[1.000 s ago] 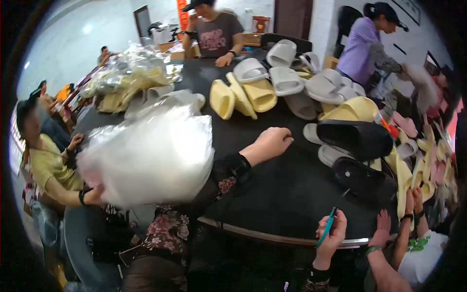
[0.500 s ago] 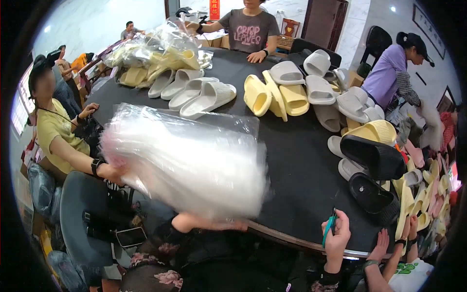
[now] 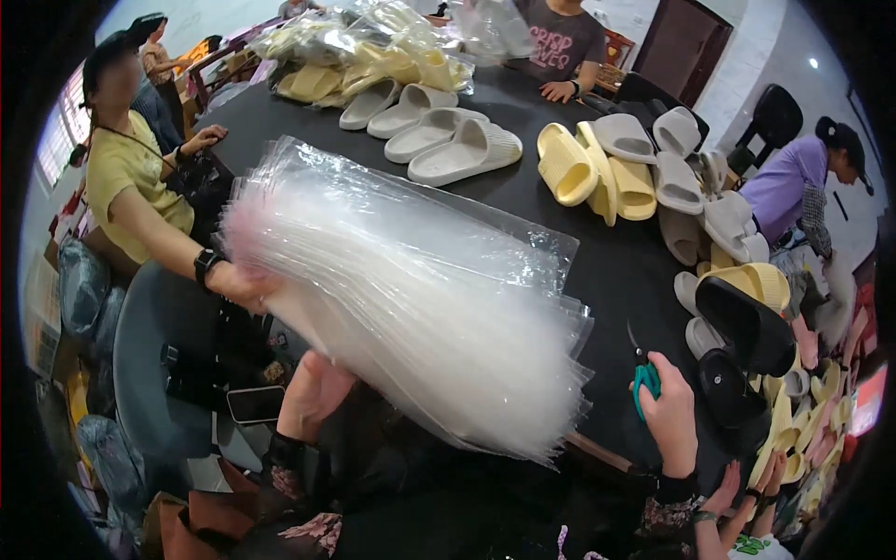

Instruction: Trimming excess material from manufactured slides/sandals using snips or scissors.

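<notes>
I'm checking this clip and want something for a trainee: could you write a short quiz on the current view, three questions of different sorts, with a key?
1. Short answer: What tool does the wearer's right hand hold?

2. True or false: A co-worker's hand grips the stack of clear bags at its left end.

3. Multiple choice: How many light gray slippers lie in the row beside the heap of bagged slippers?
A) two
B) four
C) six

Key:
1. Scissors with teal handles.
2. True.
3. B, four.
</notes>
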{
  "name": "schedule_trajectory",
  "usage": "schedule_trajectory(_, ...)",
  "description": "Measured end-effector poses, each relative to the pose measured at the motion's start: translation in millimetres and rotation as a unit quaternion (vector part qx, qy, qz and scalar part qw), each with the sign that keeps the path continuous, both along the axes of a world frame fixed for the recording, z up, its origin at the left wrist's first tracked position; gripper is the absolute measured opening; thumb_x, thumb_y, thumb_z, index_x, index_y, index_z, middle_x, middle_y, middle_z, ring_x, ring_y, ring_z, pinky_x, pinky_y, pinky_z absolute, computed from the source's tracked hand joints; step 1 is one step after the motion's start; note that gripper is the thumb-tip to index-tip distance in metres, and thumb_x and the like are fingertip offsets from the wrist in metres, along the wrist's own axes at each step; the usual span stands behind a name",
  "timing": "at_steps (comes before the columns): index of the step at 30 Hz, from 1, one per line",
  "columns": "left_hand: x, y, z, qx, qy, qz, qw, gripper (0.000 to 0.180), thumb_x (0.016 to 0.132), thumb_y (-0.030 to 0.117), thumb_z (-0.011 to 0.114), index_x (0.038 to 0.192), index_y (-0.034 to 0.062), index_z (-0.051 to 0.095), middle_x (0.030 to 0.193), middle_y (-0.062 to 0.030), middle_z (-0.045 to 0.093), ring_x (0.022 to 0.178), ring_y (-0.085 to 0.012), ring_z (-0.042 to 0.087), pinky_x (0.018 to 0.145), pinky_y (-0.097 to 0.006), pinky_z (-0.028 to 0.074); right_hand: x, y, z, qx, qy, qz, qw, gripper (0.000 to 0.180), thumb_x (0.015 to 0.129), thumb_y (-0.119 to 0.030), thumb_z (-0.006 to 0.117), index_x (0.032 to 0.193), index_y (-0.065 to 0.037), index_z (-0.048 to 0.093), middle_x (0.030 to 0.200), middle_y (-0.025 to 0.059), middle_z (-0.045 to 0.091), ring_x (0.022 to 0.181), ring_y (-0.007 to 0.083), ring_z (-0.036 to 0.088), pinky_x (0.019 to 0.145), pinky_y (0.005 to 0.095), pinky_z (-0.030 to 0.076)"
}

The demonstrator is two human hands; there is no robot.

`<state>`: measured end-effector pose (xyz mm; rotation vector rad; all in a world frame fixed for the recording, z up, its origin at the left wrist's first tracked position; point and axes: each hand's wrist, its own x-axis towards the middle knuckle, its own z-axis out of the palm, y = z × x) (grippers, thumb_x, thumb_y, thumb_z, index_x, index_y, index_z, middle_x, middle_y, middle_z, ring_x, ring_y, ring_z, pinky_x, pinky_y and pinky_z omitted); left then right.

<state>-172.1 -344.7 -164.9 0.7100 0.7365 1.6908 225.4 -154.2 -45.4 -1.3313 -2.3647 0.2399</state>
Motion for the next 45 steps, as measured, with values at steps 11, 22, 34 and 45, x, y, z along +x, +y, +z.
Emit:
schedule_trajectory(11, 7.6, 49.0, 10.7, -0.02, -0.247, 0.191, 0.95, 0.045, 0.09, 0.026, 0.058, 0.129, 0.0061, 0.047, 0.124, -0.0081, 0.057, 0.113, -0.0268, 0.054, 0.098, -0.044, 0.043, -11.9, 34.3, -32.6, 0.074, -0.134, 0.073, 0.985, 0.037, 0.079, -0.007, 0.064, 0.112, 0.004, 0.052, 0.106, 0.0194, 0.058, 0.098, 0.0351, 0.055, 0.084, 0.0411, 0.046)
schedule_trajectory(22, 33.8, 77.4, 47.5, -0.026, -0.276, 0.076, 0.958, 0.04, 0.092, 0.022, 0.051, 0.128, 0.0035, 0.05, 0.125, -0.0101, 0.056, 0.113, -0.026, 0.054, 0.096, -0.04, 0.046, -28.2, 2.0, 8.2, -0.195, 0.158, 0.1, 0.963, 0.048, 0.085, -0.02, 0.062, 0.123, 0.005, 0.049, 0.117, 0.02, 0.057, 0.108, 0.0293, 0.056, 0.09, 0.0348, 0.045)
schedule_trajectory(34, 115.8, 143.2, 85.1, 0.052, -0.149, -0.034, 0.987, 0.046, 0.09, 0.032, 0.053, 0.127, 0.004, 0.05, 0.124, -0.0117, 0.057, 0.112, -0.0266, 0.056, 0.096, -0.04, 0.047, 19.4, 2.5, -43.1, -0.451, 0.629, 0.165, 0.611, 0.065, 0.087, -0.049, 0.059, 0.128, 0.001, 0.047, 0.122, 0.011, 0.056, 0.109, 0.0189, 0.055, 0.093, 0.0341, 0.046)
schedule_trajectory(45, 148.3, 207.5, 81.9, -0.041, -0.195, -0.113, 0.973, 0.029, 0.088, 0.014, 0.057, 0.114, 0.002, 0.058, 0.114, -0.0105, 0.062, 0.106, -0.024, 0.057, 0.094, -0.039, 0.047, 74.0, -45.0, -9.4, -0.307, 0.655, 0.259, 0.64, 0.108, 0.065, -0.067, 0.071, 0.138, 0.002, 0.033, 0.137, 0.0122, 0.043, 0.125, 0.0227, 0.043, 0.101, 0.0363, 0.039)
